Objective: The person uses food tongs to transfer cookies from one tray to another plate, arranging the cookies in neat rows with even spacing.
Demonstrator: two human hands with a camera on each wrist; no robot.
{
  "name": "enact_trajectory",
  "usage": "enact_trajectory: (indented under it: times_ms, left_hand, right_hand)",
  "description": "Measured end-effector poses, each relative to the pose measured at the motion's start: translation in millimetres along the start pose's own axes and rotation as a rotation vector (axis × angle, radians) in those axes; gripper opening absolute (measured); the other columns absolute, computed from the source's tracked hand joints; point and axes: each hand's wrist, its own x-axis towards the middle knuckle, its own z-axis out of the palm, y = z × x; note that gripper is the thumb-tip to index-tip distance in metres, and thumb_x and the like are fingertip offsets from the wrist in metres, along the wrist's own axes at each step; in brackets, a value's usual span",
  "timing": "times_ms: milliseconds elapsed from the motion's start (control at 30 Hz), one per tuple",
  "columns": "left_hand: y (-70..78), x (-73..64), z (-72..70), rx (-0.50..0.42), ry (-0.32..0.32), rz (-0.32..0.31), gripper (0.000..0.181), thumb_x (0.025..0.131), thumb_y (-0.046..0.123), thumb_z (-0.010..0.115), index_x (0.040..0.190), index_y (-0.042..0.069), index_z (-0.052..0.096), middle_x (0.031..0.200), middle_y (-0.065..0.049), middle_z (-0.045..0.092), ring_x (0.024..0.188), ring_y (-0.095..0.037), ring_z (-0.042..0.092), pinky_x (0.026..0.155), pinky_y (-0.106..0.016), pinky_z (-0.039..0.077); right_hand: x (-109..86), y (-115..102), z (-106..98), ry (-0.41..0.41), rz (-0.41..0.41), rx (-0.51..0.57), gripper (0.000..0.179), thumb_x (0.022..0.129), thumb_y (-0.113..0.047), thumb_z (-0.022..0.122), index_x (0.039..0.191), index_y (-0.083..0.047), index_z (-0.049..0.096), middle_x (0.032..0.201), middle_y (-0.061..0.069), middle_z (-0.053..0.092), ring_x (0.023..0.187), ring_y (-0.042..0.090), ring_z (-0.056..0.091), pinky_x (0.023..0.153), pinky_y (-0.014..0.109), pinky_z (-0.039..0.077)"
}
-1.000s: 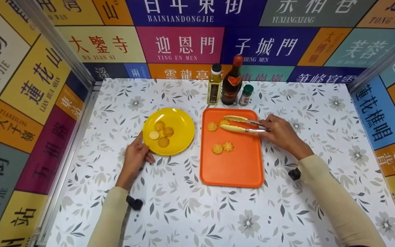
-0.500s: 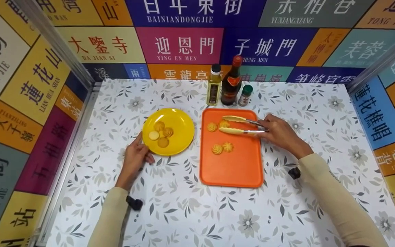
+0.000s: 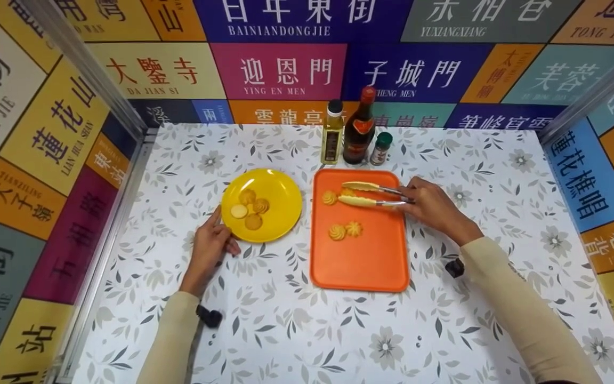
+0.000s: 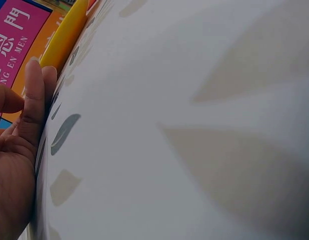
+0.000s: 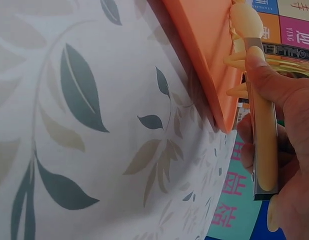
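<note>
My right hand (image 3: 435, 207) grips a pair of tongs (image 3: 357, 201) with pale yellow tips. The tips stand apart on either side of a swirled cookie on the orange tray (image 3: 360, 264), which they partly cover. Just left of them lies another cookie (image 3: 329, 198). Two more, a round swirl (image 3: 337, 232) and a star-shaped cookie (image 3: 354, 229), sit lower on the tray. My left hand (image 3: 211, 242) rests on the table at the left rim of a yellow plate (image 3: 280, 200), fingers touching its edge. Several cookies (image 3: 253, 221) lie grouped on that plate.
Behind the tray stand an oil bottle (image 3: 331, 136), a dark red-capped bottle (image 3: 359, 130) and a small green-capped shaker (image 3: 381, 149). A leaf-patterned cloth (image 3: 307, 330) covers the table. Printed panels (image 3: 280, 69) wall it in at the back and both sides.
The tongs have shifted slightly left over the cookie, and their tips have drawn a little closer together. My left hand, the plate and the other cookies have stayed put.
</note>
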Motion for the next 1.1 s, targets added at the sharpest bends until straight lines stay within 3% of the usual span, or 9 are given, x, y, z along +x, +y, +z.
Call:
enact_trajectory:
  times_ms: [333,767,1100]
  left_hand:
    - [-2.7,2.0,-0.2,0.002,-0.008,-0.007,0.072,0.109,0.005,0.056,0.175,0.018,0.030,0.081,-0.028,0.070,0.061,-0.028,0.072,0.060,-0.036,0.067]
    - [0.1,-1.5,-0.8,0.000,0.004,-0.009,0.073,0.109,0.005,0.056,0.175,0.014,0.028,0.080,-0.024,0.071,0.059,-0.027,0.071,0.058,-0.037,0.066]
    - [1.6,-0.7,0.9,-0.002,0.009,-0.008,0.074,0.108,0.005,0.056,0.175,0.014,0.028,0.075,-0.025,0.070,0.058,-0.028,0.071,0.057,-0.038,0.066]
  right_hand:
    - [-9.1,0.6,-2.7,0.023,0.046,0.009,0.051,0.094,-0.020,0.090,0.139,0.001,0.075,0.101,0.013,0.064,0.083,0.024,0.057,0.072,0.037,0.049]
    - [-20.8,-3.8,-8.3,0.087,-0.003,0.003,0.055,0.092,-0.022,0.091,0.137,0.005,0.075,0.100,0.014,0.065,0.081,0.021,0.059,0.065,0.031,0.048]
    - [-18.6,-12.5,-10.6,0.067,0.003,-0.014,0.050,0.093,-0.021,0.090,0.137,0.001,0.077,0.104,0.016,0.067,0.085,0.023,0.061,0.073,0.039,0.058]
